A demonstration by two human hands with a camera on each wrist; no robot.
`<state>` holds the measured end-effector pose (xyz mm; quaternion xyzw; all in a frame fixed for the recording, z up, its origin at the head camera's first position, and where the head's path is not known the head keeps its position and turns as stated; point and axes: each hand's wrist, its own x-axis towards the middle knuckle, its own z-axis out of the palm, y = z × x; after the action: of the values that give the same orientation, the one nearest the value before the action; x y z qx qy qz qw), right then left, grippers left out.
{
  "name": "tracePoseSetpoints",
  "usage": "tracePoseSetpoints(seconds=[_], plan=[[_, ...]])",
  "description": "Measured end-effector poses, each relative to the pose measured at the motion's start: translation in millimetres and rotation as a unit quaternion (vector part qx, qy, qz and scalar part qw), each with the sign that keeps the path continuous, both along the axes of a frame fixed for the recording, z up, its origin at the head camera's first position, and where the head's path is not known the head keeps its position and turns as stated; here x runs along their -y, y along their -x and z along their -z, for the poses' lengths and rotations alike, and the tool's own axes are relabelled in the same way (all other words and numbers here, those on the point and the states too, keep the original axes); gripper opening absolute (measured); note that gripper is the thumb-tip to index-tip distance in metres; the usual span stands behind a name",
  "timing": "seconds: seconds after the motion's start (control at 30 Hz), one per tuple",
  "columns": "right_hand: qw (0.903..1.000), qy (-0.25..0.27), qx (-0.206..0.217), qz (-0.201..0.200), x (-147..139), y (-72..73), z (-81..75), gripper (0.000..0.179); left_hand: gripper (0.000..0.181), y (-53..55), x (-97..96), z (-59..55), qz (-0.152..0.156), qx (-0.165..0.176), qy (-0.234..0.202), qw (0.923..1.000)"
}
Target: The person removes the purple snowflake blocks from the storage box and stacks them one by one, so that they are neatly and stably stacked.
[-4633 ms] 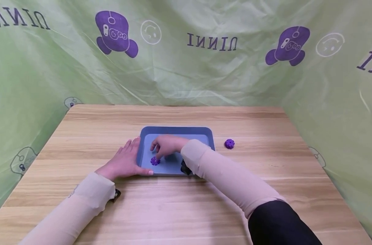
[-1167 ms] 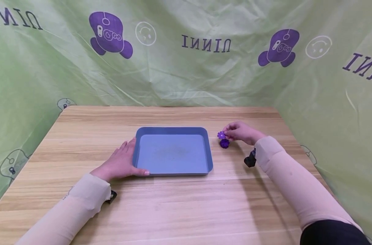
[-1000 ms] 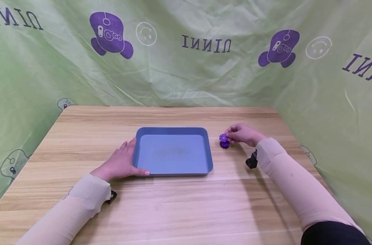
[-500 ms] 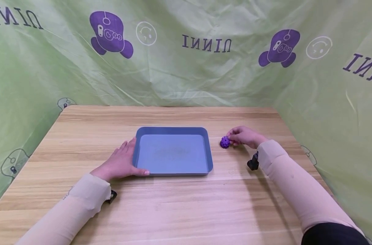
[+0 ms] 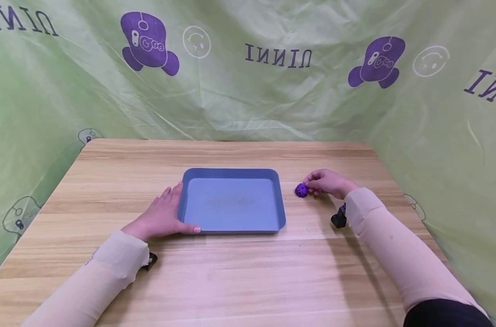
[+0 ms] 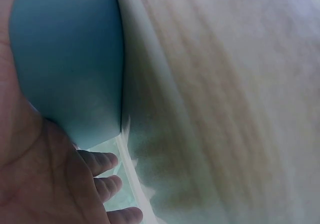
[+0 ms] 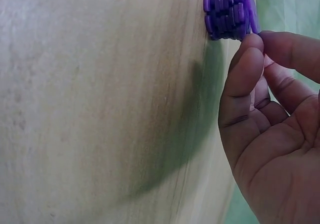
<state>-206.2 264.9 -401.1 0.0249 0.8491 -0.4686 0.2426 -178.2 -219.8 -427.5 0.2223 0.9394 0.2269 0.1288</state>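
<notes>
A stack of purple notched plastic discs [image 5: 301,190] stands on the table to the right of the blue tray. My right hand [image 5: 327,181] pinches the edge of the top disc [image 7: 253,12] between thumb and forefinger, and that disc lies against the others in the right wrist view. The tray [image 5: 231,206] is shallow and rectangular, with nothing in its bottom. Along its left side rests my left hand [image 5: 160,215], fingers fairly straight by the outer wall and thumb by the near left corner. Its palm shows beside the tray's wall [image 6: 70,59] in the left wrist view.
Both sit on a light wood-grain table [image 5: 248,281]. A green printed curtain [image 5: 231,100] hangs behind the table and along both sides. Black wrist cameras show under the right cuff [image 5: 339,218] and the left cuff [image 5: 150,262].
My right hand has taken a purple disc from the tray, carried it right and lowered it onto the stack. My left hand has stayed at the tray's left side.
</notes>
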Motion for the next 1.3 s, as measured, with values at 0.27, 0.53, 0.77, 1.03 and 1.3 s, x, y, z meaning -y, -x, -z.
tracePoseSetpoints(seconds=[0.27, 0.53, 0.77, 1.03, 1.3], plan=[[0.9997, -0.019, -0.010, -0.011, 1, 0.6, -0.8, 0.021, 0.146, 1.6, -1.2, 2.0, 0.000, 0.004, 0.007, 1.0000], [0.9973, -0.060, -0.036, -0.024, 4, -1.1, -3.9, 0.019, 0.146, 1.2, -3.0, 1.4, -0.002, 0.005, 0.008, 1.0000], [0.9624, -0.220, -0.113, -0.112, 24, -2.9, -16.2, 0.035, 0.144, 1.0, -2.7, 0.9, 0.000, 0.006, 0.006, 1.0000], [0.9265, -0.298, -0.120, -0.196, 51, -1.4, -19.7, 0.039, 0.144, 0.9, -0.8, 3.2, 0.003, 0.005, 0.000, 1.0000], [0.9112, -0.324, -0.127, -0.221, 59, 1.4, -16.9, 0.032, 0.145, 2.5, 0.1, 2.1, 0.004, 0.003, 0.001, 1.0000]])
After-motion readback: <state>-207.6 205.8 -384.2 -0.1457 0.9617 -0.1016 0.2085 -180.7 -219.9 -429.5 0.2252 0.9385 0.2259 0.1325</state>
